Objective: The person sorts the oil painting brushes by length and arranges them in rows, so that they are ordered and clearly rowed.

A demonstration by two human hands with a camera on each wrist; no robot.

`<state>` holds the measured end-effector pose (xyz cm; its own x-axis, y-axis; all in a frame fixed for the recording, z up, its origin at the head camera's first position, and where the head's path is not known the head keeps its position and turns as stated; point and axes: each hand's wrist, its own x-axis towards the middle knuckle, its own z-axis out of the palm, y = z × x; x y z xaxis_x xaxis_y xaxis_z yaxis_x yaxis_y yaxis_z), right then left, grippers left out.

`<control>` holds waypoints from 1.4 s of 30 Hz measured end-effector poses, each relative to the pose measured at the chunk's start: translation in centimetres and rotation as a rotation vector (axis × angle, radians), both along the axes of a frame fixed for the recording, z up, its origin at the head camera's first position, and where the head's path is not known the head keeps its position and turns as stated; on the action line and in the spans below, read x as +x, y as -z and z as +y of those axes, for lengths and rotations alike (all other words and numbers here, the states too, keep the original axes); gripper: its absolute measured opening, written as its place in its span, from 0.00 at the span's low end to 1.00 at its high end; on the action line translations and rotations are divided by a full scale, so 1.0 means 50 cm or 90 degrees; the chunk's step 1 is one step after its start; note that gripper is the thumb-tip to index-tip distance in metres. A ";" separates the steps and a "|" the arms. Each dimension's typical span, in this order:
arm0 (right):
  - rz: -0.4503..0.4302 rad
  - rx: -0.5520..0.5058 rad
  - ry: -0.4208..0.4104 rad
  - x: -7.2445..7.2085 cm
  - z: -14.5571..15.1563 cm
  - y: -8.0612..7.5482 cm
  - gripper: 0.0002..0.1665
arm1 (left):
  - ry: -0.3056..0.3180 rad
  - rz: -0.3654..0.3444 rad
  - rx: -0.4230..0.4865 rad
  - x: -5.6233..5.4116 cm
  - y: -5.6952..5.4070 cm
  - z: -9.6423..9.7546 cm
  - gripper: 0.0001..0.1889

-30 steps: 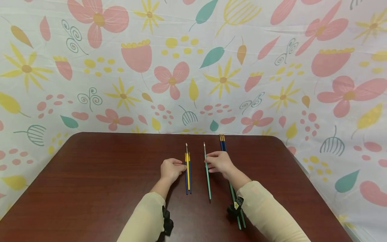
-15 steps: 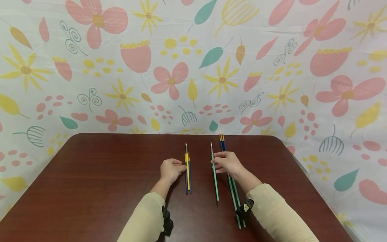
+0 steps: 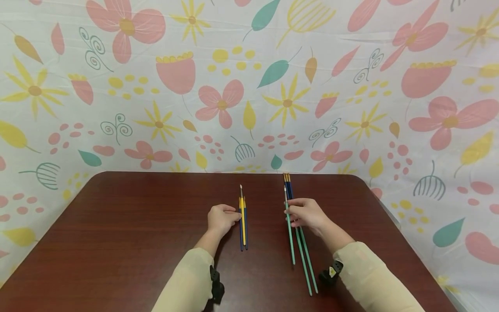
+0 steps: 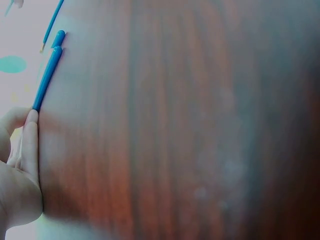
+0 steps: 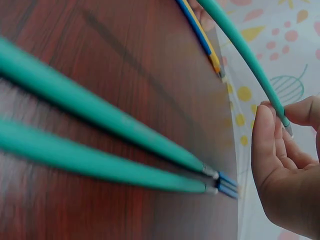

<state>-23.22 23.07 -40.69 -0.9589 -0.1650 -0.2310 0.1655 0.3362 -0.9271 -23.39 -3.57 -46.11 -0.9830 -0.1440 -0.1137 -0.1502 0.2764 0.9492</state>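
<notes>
In the head view my left hand (image 3: 223, 222) lies beside a small group on the table: a yellow paintbrush (image 3: 244, 227) between two blue ones. Its thumb and finger pinch the nearer blue paintbrush (image 4: 48, 77), as the left wrist view shows. My right hand (image 3: 308, 213) holds a green paintbrush (image 3: 291, 242) by its upper part, between thumb and fingers. That brush is raised off the table, bristles pointing away. Just right of it and under the hand, two more green paintbrushes (image 3: 303, 260) lie side by side, partly covered by the fingers.
Beyond the green pair, a few blue paintbrushes (image 3: 288, 184) with golden ends lie at the far edge of the brown table (image 3: 117, 242). A flower-printed cloth (image 3: 249, 86) hangs right behind the table. Black wrist cameras sit on both sleeves.
My right hand has carried the green paintbrush to the right, away from the yellow and blue group and close to the two green ones. The left hand has stayed in place.
</notes>
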 end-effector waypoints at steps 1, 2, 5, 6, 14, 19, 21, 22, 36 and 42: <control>0.000 0.001 -0.002 0.001 0.005 0.000 0.29 | 0.000 -0.001 0.002 0.000 0.000 0.000 0.12; 0.001 0.003 -0.004 0.002 0.011 0.000 0.29 | 0.000 -0.002 0.003 0.000 0.000 0.001 0.12; 0.001 0.004 -0.001 0.004 0.023 0.000 0.30 | 0.001 -0.002 0.006 -0.001 0.001 0.000 0.12; 0.001 0.006 0.003 0.005 0.027 0.000 0.30 | -0.002 -0.005 0.009 -0.002 0.001 0.001 0.12; -0.002 0.016 0.008 0.015 0.057 0.003 0.31 | 0.000 -0.009 0.009 0.001 -0.001 0.001 0.12; -0.003 0.017 0.004 0.023 0.074 0.008 0.33 | -0.001 -0.007 0.007 0.000 0.000 0.001 0.12; -0.003 0.020 -0.003 0.025 0.080 0.011 0.33 | -0.004 -0.007 0.007 0.001 -0.001 0.001 0.12; -0.005 0.021 -0.004 0.027 0.083 0.012 0.33 | -0.008 -0.009 0.008 0.001 -0.002 0.001 0.12; -0.020 0.053 -0.022 0.050 0.112 0.037 0.31 | -0.003 -0.007 0.010 -0.001 0.002 0.001 0.14; -0.033 0.067 -0.023 0.061 0.118 0.046 0.30 | -0.003 -0.009 0.006 0.000 0.003 0.001 0.14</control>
